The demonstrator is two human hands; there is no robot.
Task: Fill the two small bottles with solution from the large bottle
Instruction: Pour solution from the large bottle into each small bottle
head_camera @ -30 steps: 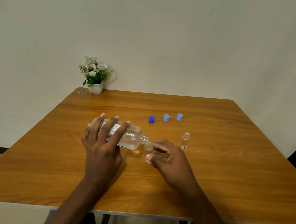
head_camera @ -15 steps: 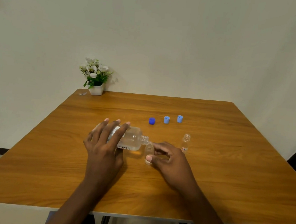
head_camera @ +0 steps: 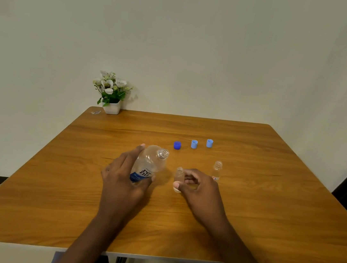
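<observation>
My left hand (head_camera: 123, 179) grips the large clear bottle (head_camera: 151, 164), uncapped and tilted with its open neck pointing up and away, clear of the small bottles. My right hand (head_camera: 197, 187) holds a small clear bottle (head_camera: 178, 178) upright on the wooden table (head_camera: 266, 216) between thumb and fingers. A second small bottle (head_camera: 217, 170) with a red-marked label stands open to the right, untouched. How much liquid sits in either small bottle is too faint to tell.
A dark blue cap (head_camera: 177, 145) and two light blue caps (head_camera: 194, 144) (head_camera: 209, 143) lie in a row behind the bottles. A white pot of flowers (head_camera: 111, 95) and a small clear scrap (head_camera: 95, 112) sit at the far left corner by the wall.
The large bottle has swung from lying sideways with its mouth at the small bottle to neck raised and turned away. My right hand stays on the small bottle.
</observation>
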